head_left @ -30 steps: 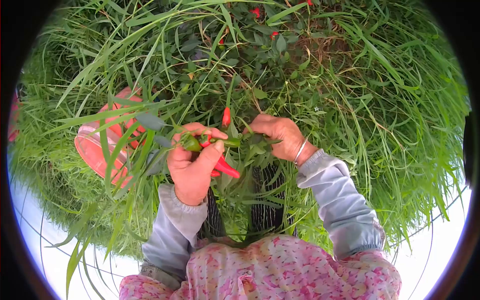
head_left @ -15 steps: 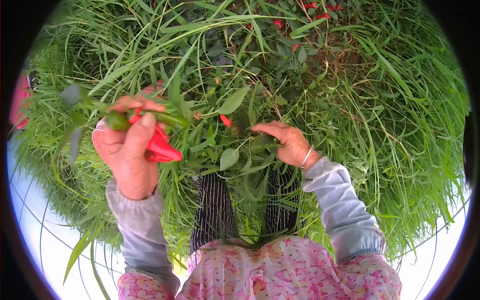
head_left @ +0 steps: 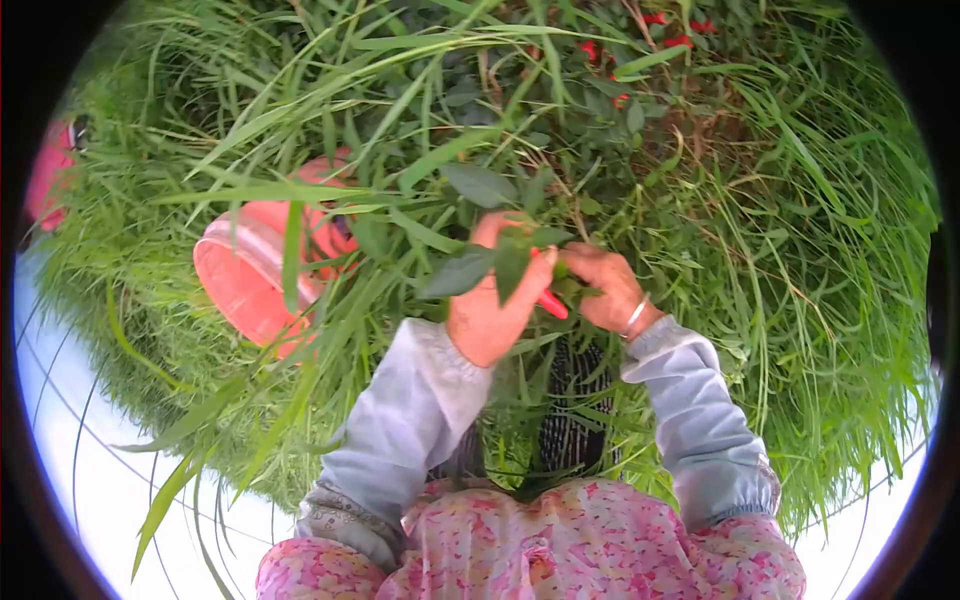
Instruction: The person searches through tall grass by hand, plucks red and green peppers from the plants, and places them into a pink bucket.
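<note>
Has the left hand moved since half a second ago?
Yes: the left hand has moved rightward, away from the pink container, to beside the right hand.

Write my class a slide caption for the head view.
Bare left hand holding a pointed red pepper beside the bangled right hand, with a pink plastic container in long green grass.

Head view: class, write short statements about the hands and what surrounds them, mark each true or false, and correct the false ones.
1. A red pepper shows at the left hand. True.
2. The hands are wide apart. False: the right hand is close beside the left.
3. A pale bracelet circles the right wrist. True.
4. A blue bucket stands left of the hands. False: a pink-orange container is there.
5. The trousers are striped. True.
</note>
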A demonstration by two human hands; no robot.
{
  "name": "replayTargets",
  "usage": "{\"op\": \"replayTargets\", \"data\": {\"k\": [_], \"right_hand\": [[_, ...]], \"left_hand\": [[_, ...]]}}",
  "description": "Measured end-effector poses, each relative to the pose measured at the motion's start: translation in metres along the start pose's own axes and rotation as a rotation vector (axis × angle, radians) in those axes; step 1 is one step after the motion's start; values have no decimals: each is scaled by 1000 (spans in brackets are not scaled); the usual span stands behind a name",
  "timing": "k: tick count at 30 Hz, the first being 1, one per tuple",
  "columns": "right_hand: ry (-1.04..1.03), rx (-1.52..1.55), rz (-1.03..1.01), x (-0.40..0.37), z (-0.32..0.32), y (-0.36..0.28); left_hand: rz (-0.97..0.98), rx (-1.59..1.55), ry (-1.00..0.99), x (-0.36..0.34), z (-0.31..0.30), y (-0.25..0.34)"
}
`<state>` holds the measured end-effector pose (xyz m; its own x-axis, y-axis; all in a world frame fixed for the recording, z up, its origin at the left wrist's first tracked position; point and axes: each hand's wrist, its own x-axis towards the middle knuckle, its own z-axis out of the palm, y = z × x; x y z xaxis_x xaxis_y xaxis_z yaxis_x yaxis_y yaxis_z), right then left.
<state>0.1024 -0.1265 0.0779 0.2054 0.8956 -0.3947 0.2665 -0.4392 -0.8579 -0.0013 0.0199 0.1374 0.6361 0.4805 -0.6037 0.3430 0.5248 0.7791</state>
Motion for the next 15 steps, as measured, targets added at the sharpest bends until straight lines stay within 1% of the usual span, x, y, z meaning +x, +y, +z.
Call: {"op": "replayTargets", "data": {"k": [1, 2, 3, 6, 7, 8, 9, 10, 11, 12, 13, 14, 15], "right_hand": [[50, 106, -26, 3, 3, -1], [108, 98, -14, 3, 7, -1], [80, 34, 6, 2, 4, -7], [71, 104, 84, -12, 14, -1], [64, 109, 83, -12, 13, -1], [58, 114, 89, -15, 10, -3], [56, 119, 102, -19, 9, -4], [73, 132, 78, -23, 9, -3], [92, 141, 55, -25, 12, 1], [115, 148, 37, -27, 15, 5], [142, 138, 12, -29, 16, 6], [101, 85, 22, -31, 13, 4], [85, 122, 7, -32, 12, 5]], "left_hand": [[30, -1, 1, 0, -3, 0], [61, -6, -4, 2, -7, 1], [65, -40, 86, 4, -7, 13], [195, -151, 310, 11, -22, 68], [284, -115, 333, 8, -40, 85], [415, -2, 389, 3, -58, 104], [509, 248, 494, 0, -91, 116], [476, 211, 594, -9, -111, 132], [473, 289, 672, -15, -140, 142], [482, 340, 788, -18, -176, 142], [467, 390, 848, -25, -215, 134], [390, 506, 940, -34, -260, 120], [242, 618, 1050, -39, -280, 108]]}}
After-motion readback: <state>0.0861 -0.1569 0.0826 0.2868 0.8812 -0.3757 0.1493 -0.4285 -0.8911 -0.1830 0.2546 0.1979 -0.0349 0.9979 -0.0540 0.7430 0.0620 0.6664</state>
